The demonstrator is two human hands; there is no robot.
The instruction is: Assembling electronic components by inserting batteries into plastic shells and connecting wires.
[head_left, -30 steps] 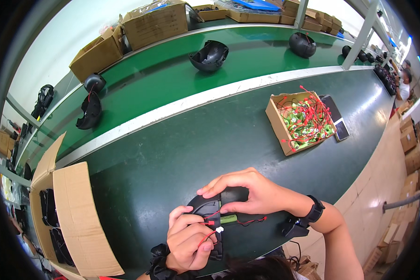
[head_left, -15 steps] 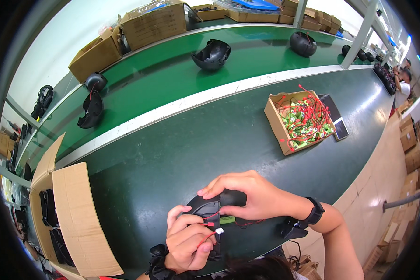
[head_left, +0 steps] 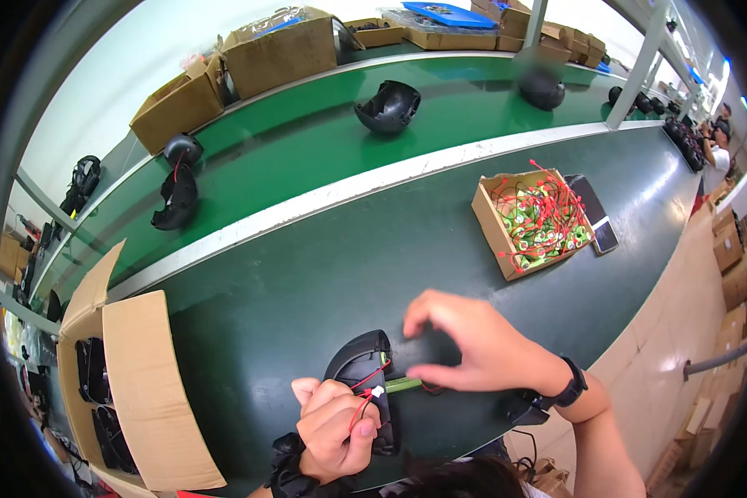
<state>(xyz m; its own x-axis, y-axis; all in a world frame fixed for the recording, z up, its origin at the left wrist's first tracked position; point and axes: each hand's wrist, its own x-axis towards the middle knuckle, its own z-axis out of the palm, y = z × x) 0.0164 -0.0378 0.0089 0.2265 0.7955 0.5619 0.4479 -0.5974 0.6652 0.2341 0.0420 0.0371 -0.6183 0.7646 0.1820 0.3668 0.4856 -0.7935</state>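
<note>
My left hand (head_left: 338, 432) is closed around a curved black plastic shell (head_left: 361, 353) at the near edge of the bench. Red and black wires run over the fingers, ending in a small white connector (head_left: 378, 391). Beside the shell's right edge lies a green cylindrical battery (head_left: 404, 384), partly covered by the shell. A sliver of green also shows at the shell's upper right edge. My right hand (head_left: 473, 344) hovers to the right of the shell, thumb and fingers apart, with nothing in it; its fingertips are slightly blurred.
On the dark bench (head_left: 307, 274), a cardboard box (head_left: 491, 226) holds green batteries with red-plugged wires, a phone (head_left: 606, 235) beside it. At left, an open carton (head_left: 162, 390) contains black parts. Beyond a white rail, a green belt (head_left: 282, 149) carries black shells (head_left: 388, 108). People stand far right.
My right hand has let go of the shell's top and drawn away to the right, opening wider. The left hand keeps its hold. More of the shell shows now.
</note>
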